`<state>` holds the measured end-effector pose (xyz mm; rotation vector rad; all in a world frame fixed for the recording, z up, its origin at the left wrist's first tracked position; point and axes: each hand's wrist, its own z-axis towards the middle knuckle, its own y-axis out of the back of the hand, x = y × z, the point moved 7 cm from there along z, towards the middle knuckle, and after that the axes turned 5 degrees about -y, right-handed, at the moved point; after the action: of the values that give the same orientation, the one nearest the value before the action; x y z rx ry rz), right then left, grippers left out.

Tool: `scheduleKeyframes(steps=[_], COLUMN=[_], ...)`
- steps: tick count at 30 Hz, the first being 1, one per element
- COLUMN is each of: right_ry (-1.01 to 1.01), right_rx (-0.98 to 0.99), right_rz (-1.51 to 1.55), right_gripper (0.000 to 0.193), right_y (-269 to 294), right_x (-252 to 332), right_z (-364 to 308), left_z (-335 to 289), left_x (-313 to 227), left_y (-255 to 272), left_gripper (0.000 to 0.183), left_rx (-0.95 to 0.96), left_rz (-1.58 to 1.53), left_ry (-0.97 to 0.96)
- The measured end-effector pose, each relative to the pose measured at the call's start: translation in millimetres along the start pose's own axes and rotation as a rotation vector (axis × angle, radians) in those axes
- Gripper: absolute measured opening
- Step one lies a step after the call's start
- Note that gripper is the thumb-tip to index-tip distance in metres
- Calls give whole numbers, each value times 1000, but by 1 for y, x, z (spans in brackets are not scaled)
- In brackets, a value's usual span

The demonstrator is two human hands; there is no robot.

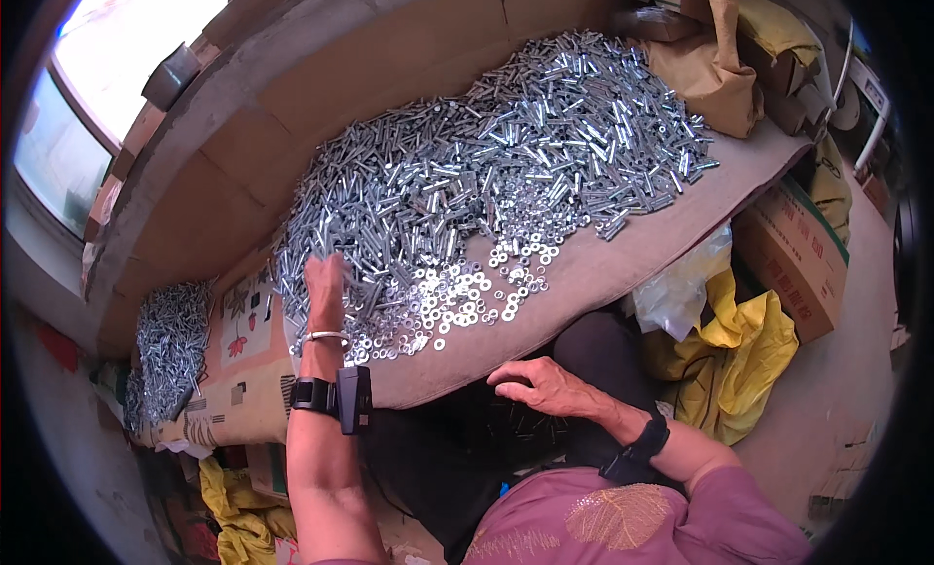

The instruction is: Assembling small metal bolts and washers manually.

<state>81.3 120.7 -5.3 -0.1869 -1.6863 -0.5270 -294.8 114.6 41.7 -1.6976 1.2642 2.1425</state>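
A large heap of short silvery metal rods or sleeves (pixel 428 166) covers much of the cloth-covered table. My left hand (pixel 324 281) reaches into the heap's near left edge; its fingers are blurred and partly lost among the pieces, so any hold is hidden. Flat metal washers (pixel 457 297) lie scattered to the right of it. Small nuts (pixel 525 210) gather in front of the heap's middle. Over my lap, by the table's front edge, my right hand (pixel 540 383) hovers with fingers curved and apart, nothing visible in it. Below it, several thin metal pieces (pixel 530 427) lie in a dark spot.
A smaller pile of metal bolts (pixel 173 336) sits at the table's far left. Cardboard (pixel 321 59) lines the back edge. On the right are a carton (pixel 790 258), a clear plastic bag (pixel 686 288) and a yellow sack (pixel 735 361). A brown bag (pixel 710 73) stands behind.
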Motion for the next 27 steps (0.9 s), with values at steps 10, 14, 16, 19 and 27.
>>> scheduleKeyframes(steps=[10, 14, 16, 19, 27], right_ry=[-64, -65, -74, -51, 70], right_rx=[-46, -101, -121, -154, -389], right_rz=[366, 396, 390, 401, 379], right_gripper=[25, 27, 27, 27, 37], right_y=[8, 17, 21, 29, 75], right_x=[-6, -6, -6, -1, 26], right_z=[3, 7, 10, 16, 23], left_z=[-44, -56, -71, -101, -192], left_x=[-33, -38, -46, -63, -83], left_y=[-91, -112, -119, -122, -149], left_gripper=[15, 15, 14, 15, 15], left_rx=[82, 217, 259, 367, 757], left_rz=[-1314, -1377, -1366, -1202, -899], left_ry=[235, 231, 224, 194, 60])
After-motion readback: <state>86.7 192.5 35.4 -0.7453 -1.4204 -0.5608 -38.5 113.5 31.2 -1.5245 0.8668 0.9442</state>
